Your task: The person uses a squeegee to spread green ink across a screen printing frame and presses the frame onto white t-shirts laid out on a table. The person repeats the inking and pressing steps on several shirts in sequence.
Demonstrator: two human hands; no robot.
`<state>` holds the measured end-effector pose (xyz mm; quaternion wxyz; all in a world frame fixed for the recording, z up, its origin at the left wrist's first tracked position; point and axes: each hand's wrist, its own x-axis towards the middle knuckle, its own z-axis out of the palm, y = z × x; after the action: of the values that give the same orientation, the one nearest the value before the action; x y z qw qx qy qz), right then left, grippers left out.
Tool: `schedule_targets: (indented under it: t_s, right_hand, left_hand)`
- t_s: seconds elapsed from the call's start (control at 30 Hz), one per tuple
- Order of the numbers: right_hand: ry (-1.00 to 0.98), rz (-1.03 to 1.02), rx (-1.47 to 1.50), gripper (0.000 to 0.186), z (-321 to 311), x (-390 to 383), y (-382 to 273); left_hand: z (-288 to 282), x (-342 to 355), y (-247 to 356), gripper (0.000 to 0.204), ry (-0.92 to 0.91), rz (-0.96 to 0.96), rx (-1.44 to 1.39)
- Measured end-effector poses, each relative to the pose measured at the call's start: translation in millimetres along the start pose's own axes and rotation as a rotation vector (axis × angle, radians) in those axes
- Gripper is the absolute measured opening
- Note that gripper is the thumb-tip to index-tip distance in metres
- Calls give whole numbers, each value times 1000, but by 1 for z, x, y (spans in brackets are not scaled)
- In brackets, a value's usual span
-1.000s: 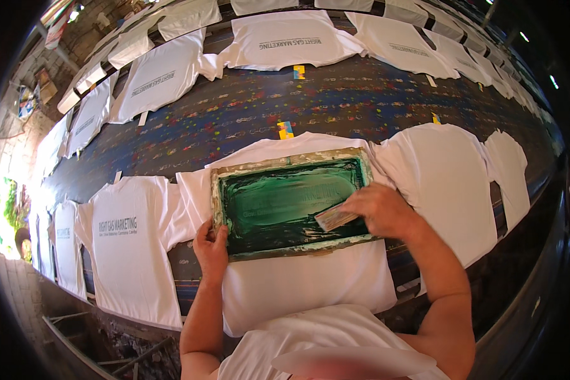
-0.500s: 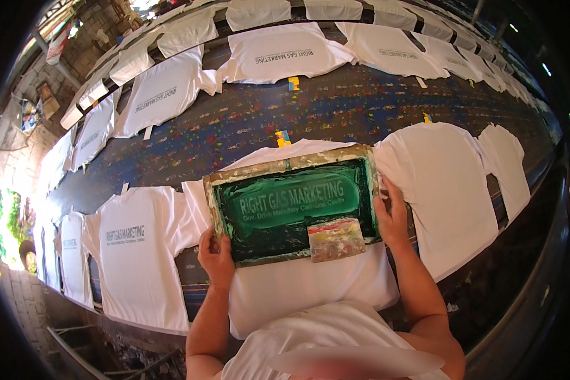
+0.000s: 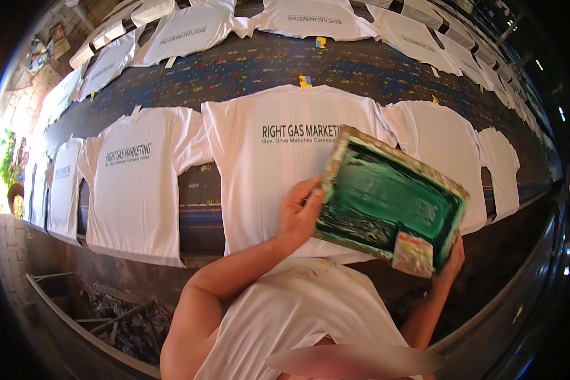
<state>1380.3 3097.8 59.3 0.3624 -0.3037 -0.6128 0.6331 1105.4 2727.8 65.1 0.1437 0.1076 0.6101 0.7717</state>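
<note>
Between both hands I hold a screen-printing frame [image 3: 380, 190], its wooden edges crusted and its mesh coated in dark green ink. It is tilted, its right end lower than its left. My left hand [image 3: 299, 215] grips the left edge, while my right hand [image 3: 451, 258] is closed round the lower right corner. A paint-stained squeegee [image 3: 413, 254] rests inside at the bottom edge. Under and behind the frame lies a white T-shirt [image 3: 259, 190] with dark printed lettering on its chest, partly covered by the frame.
A printed white T-shirt [image 3: 133, 183] lies to the left, and a plain-looking one [image 3: 434, 142] to the right. The long dark table [image 3: 234, 73] is speckled with paint. More shirts line its far side. Metal bars [image 3: 104, 320] and dark clutter are low at the left.
The frame has come up off the middle shirt and swung right, tilting clockwise. Lettering now shows on that shirt. Both hands moved right with the frame, and the view has shifted.
</note>
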Motion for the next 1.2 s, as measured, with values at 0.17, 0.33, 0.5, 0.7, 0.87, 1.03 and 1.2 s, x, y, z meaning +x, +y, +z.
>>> schedule_targets:
  t_s: [0.17, 0.33, 0.5, 0.7, 0.87, 1.03, 1.2]
  right_hand:
    - [163, 36, -7, 65, -80, -84, -21]
    - [242, 11, 88, 67, -126, -123, -15]
    - [230, 43, 57, 68, -175, -108, 1]
    - [209, 16, 24, 63, -274, -43, 25]
    - [170, 42, 120, 61, -342, -3, 28]
    - [107, -7, 127, 59, -370, 37, 29]
    - [212, 71, 66, 59, -376, 65, 42]
  left_hand:
    - [46, -44, -12, 41, -196, 74, 101]
    - [78, -74, -25, 47, -283, -79, 51]
    - [119, -88, -32, 47, -281, -138, 18]
    - [218, -103, -56, 46, -239, -48, -2]
    - [293, -118, -73, 45, -189, -43, -10]
    - [339, -117, -77, 43, -154, 6, 54]
    - [363, -92, -94, 41, -160, 12, 9]
